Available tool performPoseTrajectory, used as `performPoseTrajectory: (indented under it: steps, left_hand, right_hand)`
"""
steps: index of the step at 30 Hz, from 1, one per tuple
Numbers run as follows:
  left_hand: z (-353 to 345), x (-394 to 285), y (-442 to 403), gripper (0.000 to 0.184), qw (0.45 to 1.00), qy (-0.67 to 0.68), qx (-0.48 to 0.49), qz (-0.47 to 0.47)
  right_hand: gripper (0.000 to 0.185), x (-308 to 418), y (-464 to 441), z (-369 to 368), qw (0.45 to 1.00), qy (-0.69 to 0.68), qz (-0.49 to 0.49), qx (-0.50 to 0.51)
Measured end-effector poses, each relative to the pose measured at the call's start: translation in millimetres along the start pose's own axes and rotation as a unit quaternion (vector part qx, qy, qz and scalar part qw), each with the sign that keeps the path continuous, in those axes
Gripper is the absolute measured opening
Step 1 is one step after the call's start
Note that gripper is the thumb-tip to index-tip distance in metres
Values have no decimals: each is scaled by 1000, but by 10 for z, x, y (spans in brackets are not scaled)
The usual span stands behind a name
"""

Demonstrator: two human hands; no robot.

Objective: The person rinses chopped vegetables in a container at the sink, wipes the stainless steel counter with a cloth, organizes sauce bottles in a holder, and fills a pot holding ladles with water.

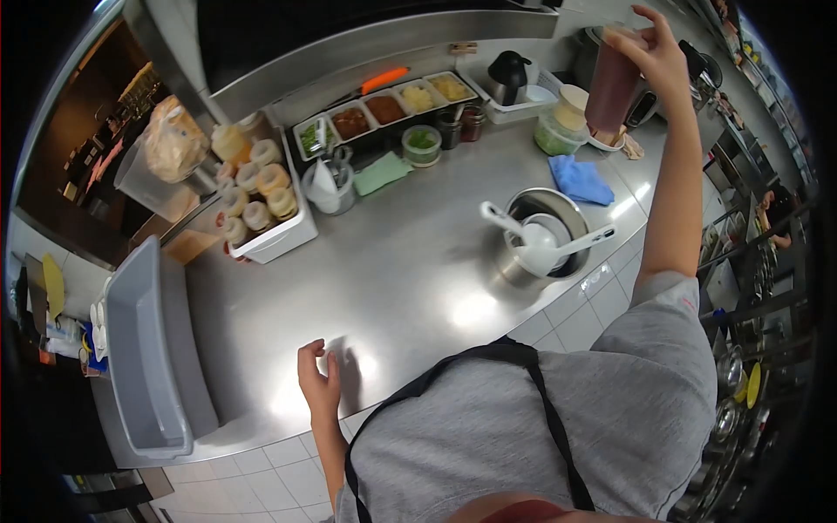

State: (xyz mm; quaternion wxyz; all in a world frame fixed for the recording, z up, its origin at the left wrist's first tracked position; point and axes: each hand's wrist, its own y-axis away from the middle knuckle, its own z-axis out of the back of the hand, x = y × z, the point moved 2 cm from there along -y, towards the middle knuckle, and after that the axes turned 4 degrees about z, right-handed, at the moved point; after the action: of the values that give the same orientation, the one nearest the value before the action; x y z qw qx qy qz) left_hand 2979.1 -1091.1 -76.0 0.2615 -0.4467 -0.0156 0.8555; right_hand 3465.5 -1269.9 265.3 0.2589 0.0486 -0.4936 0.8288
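At the upper right, my right hand [660, 59] is raised with its fingers closed around the top of a tall clear container [610, 91] with something dark reddish-purple inside. Below that container are a tub of chopped greens [560, 135] and a small white dish, partly hidden. Near the counter's front edge my left hand [321, 381] holds nothing, its fingers loosely bent and the thumb apart. A steel pot [527, 270] stands on the counter, with white ladles [542, 253] resting in it.
A grey plastic bin [157, 366] lies at the left end of the steel counter [366, 261]. Several squeeze bottles fill a white tub [288, 237]. A tray of toppings [384, 109] lines the back, with a blue cloth [581, 179] to the right.
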Motion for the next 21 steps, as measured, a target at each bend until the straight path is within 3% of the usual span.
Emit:
performPoseTrajectory:
  steps: [3, 6, 8, 9, 21]
  left_hand:
    - [-516, -280, 16, 23, 999, -41, -10, -3]
    - [-1113, -616, 93, 29, 996, -65, -14, 55]
    - [-1528, -751, 184, 36, 987, -124, -77, 65]
    - [-1717, -803, 235, 42, 968, -227, -90, 58]
    - [-2075, -979, 282, 38, 899, -388, -149, 138]
  right_hand:
    - [74, -1145, -444, -224, 997, -8, -49, 52]
    - [69, -2492, -931, -639, 997, 69, 8, 29]
    - [70, -2992, -1061, -917, 998, 56, 20, 21]
    - [70, -3221, -1128, -1070, 999, 25, 24, 20]
    - [71, -5159, -1268, -3072, 996, 7, -93, -12]
